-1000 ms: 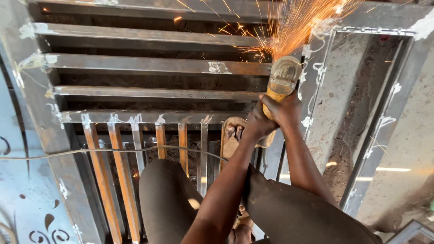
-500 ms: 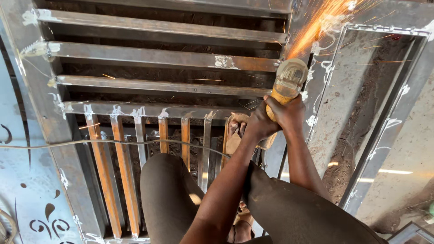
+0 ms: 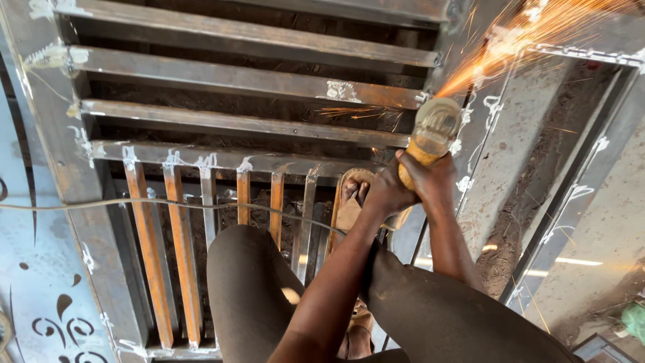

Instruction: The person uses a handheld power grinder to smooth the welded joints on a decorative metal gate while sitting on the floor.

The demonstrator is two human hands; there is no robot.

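Note:
Both of my hands grip a yellow angle grinder (image 3: 430, 138) at the upper middle right. My left hand (image 3: 386, 191) wraps its rear body, and my right hand (image 3: 433, 181) holds it just beside. The spinning disc touches the upright of a steel gate frame (image 3: 235, 77) lying flat, where horizontal slats meet it. Orange sparks (image 3: 517, 40) spray up and to the right. My knees in dark trousers (image 3: 248, 289) fill the bottom, and a sandalled foot (image 3: 353, 198) stands on the frame under my hands.
Rusty orange vertical bars (image 3: 181, 242) fill the lower left panel of the gate. A thin grey cable (image 3: 134, 204) crosses them. A second steel frame (image 3: 571, 195) lies over concrete and dirt at the right. A patterned sheet (image 3: 40, 309) lies at the bottom left.
The grinder and both hands have shifted slightly along the upright. The spark stream, narrower half a second ago, now fans wider toward the upper right.

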